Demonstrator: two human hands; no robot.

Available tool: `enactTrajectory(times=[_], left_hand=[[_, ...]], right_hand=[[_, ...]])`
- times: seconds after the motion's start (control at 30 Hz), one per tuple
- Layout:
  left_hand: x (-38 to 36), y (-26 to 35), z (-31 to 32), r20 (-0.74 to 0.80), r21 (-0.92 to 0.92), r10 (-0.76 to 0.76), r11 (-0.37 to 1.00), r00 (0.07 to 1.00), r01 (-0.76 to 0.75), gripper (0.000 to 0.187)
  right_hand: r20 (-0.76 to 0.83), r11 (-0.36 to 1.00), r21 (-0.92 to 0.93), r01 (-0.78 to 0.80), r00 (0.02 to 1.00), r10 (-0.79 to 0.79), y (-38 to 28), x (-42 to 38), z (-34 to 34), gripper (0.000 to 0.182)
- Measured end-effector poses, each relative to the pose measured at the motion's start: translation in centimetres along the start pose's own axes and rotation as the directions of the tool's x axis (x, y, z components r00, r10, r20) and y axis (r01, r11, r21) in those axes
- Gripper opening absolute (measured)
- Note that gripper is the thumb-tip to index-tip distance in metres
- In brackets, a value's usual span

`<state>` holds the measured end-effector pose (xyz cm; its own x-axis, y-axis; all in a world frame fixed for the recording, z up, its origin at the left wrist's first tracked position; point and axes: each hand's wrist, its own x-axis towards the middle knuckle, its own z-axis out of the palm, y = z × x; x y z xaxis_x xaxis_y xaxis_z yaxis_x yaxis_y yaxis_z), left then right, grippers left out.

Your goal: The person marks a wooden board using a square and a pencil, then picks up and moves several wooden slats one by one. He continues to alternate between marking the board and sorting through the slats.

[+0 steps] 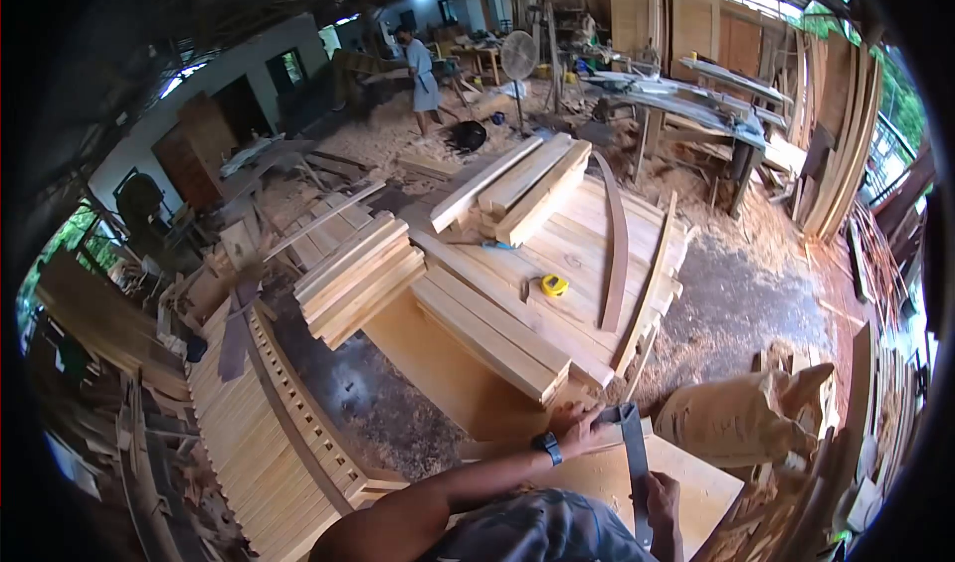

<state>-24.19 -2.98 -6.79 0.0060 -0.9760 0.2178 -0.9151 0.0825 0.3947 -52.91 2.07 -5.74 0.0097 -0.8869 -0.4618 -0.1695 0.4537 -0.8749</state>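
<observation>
A dark, L-shaped carpenter's square lies over the near end of a pale board in front of me. My left hand, with a watch on the wrist, has its fingers closed at the short arm of the square. Lower down, my right hand is wrapped around the long arm near its end. Just beyond my left hand are the ends of stacked planks. A yellow tape measure sits farther off on the wide boards.
More planks are stacked at the left and far side. A curved brown strip lies across the boards. A large sack stands at right. In the background, a person stands near a fan. Shavings cover the floor.
</observation>
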Motion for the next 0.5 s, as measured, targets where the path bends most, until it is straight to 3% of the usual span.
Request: enactTrajectory(times=[0.07,0.13,0.2,0.27,0.3,0.33,0.37,0.4,0.47,0.5], left_hand=[[0.0,0.3,-0.2,0.099,-0.131,-0.070,0.988,0.993,0.083,0.062],[-1.1,0.6,-1.1,-0.192,-0.069,0.088,0.992,0.978,-0.103,0.068],[-2.8,1.1,-2.8,-0.242,-0.106,0.126,0.982,0.962,-0.155,0.075],[-4.7,1.0,-3.5,-0.229,-0.146,0.107,0.979,0.968,-0.143,0.071],[-5.6,0.4,-2.8,-0.234,-0.142,0.104,0.980,0.967,-0.140,0.071],[-6.6,-0.5,-1.7,-0.098,-0.092,0.062,0.993,0.993,-0.071,0.069],[-7.2,-1.1,-1.2,0.040,-0.036,0.009,0.999,0.999,-0.007,0.067],[-7.0,-1.2,-2.0,0.040,-0.038,0.000,0.999,0.999,0.001,0.067],[-6.0,-1.4,-4.0,0.356,-0.078,-0.005,0.996,0.935,0.035,0.072],[-6.4,-1.2,-4.9,0.359,-0.084,-0.014,0.995,0.933,0.047,0.072]], right_hand=[[-0.001,0.999,0.047,0.026,1.000,-0.026,-1.6,-0.5,0.1,0.036],[-0.071,0.997,0.003,0.080,0.994,-0.079,-2.1,0.0,-0.3,0.034],[-0.143,0.993,0.040,0.108,0.985,-0.101,-3.8,-0.8,-0.8,0.034],[-0.204,0.987,0.078,0.137,0.972,-0.119,-0.4,1.7,-4.0,0.031],[-0.204,0.953,-0.206,0.220,0.943,-0.262,-1.3,0.4,-5.3,0.035],[-0.164,0.835,-0.473,0.281,0.903,-0.396,-2.7,-1.2,-6.4,0.041],[-0.118,0.764,-0.483,0.428,0.833,-0.541,0.1,0.5,-8.4,0.063],[-0.110,0.762,-0.486,0.428,0.835,-0.539,0.0,0.9,-8.9,0.063],[-0.263,0.882,-0.271,0.385,0.852,-0.453,-0.9,1.0,-9.7,0.043],[-0.329,0.920,-0.157,0.360,0.859,-0.392,-1.8,0.7,-10.1,0.033]])
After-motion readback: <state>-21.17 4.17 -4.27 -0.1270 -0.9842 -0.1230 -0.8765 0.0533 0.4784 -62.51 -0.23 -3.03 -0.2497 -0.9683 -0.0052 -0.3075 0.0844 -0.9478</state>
